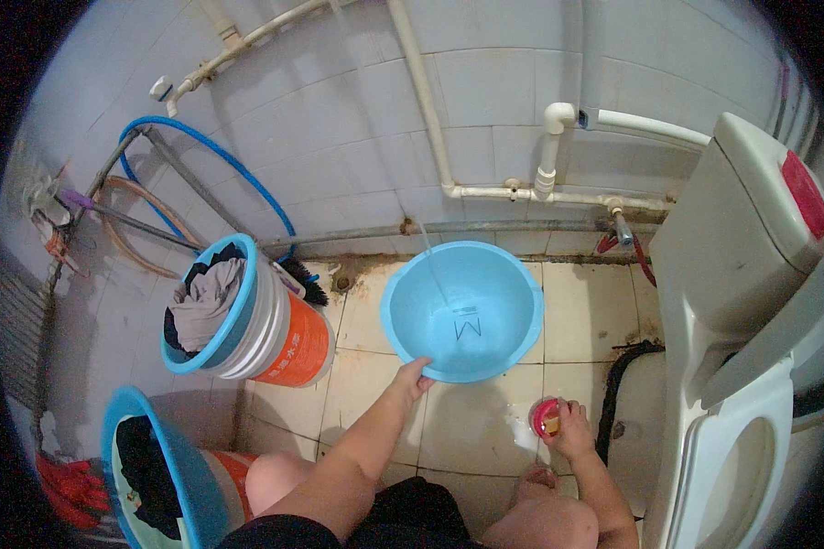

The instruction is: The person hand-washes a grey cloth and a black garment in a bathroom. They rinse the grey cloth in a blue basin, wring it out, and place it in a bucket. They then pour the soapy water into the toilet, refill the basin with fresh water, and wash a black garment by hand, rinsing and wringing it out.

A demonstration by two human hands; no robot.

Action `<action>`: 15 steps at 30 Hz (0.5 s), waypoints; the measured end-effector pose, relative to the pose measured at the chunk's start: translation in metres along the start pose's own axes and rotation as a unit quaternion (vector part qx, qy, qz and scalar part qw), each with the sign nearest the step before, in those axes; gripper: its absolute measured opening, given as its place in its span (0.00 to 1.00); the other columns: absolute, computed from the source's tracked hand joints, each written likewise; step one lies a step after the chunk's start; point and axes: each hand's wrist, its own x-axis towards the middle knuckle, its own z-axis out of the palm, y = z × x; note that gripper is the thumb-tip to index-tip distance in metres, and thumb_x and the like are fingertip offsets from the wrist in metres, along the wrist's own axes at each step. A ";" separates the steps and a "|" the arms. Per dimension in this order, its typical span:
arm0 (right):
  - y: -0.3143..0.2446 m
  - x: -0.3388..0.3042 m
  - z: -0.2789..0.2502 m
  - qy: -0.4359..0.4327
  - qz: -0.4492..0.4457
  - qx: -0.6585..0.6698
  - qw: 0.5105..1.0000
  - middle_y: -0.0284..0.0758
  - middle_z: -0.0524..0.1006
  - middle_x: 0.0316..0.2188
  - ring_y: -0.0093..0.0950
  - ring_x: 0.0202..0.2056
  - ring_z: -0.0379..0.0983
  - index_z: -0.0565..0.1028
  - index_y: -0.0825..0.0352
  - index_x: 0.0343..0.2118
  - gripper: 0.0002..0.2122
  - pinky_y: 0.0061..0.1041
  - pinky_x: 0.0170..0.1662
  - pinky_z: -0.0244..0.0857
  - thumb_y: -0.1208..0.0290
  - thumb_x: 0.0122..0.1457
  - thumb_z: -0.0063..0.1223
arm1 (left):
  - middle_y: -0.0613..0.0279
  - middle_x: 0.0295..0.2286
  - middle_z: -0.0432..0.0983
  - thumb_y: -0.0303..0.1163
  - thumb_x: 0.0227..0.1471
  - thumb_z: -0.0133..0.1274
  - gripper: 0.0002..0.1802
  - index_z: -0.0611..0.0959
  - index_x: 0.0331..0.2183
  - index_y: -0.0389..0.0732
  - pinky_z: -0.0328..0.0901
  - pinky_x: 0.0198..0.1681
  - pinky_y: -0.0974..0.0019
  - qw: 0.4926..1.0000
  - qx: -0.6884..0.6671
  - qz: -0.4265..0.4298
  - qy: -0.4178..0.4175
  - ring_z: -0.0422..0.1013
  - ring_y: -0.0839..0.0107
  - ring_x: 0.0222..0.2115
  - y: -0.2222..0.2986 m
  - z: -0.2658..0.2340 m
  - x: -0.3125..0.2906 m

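Observation:
A light blue plastic basin [504,297] rests on the tiled floor in front of me. A thin stream of water [424,240] falls from above into it. My left hand [414,377] pinches the basin's near rim, thumb and fingers closed on it. To the right of the basin, low over the floor, my right hand [572,430] is closed on a small round red dish [540,416]. Something yellowish shows inside the dish, partly covered by my fingers; its kind is not clear. A whitish wet patch [523,430] lies on the tiles beside the dish.
At left, a blue basin of clothes [209,306] sits tilted on a white-and-orange bucket [293,343]. Nearer stands another blue basin [126,407] with dark cloth. A toilet [751,220] takes up the right side. Pipes [494,193] and a blue hose [238,165] run along the walls.

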 end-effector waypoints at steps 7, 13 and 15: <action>-0.010 -0.010 -0.026 0.010 0.035 0.163 0.986 0.43 0.66 0.41 0.40 0.44 0.64 0.63 0.67 0.49 0.39 0.35 0.46 0.63 0.58 0.29 0.66 | 0.40 0.32 0.71 0.27 0.40 0.49 0.23 0.67 0.41 0.28 0.71 0.20 0.75 0.979 -0.008 -0.160 -0.123 0.73 0.54 0.29 0.020 -0.023 -0.061; -0.056 -0.017 -0.142 0.062 0.053 0.114 0.990 0.44 0.67 0.39 0.41 0.42 0.66 0.65 0.68 0.47 0.37 0.35 0.43 0.64 0.58 0.30 0.65 | 0.41 0.43 0.66 0.27 0.40 0.48 0.34 0.58 0.51 0.32 0.72 0.27 0.70 0.950 -0.132 -0.129 -0.252 0.71 0.56 0.35 0.004 -0.030 -0.099; -0.071 -0.022 -0.182 0.112 0.033 0.039 0.992 0.43 0.68 0.38 0.41 0.42 0.66 0.65 0.68 0.46 0.36 0.34 0.43 0.64 0.58 0.30 0.65 | 0.44 0.43 0.65 0.27 0.41 0.47 0.31 0.59 0.49 0.33 0.72 0.32 0.66 0.956 -0.153 -0.096 -0.232 0.70 0.55 0.37 0.016 -0.018 -0.104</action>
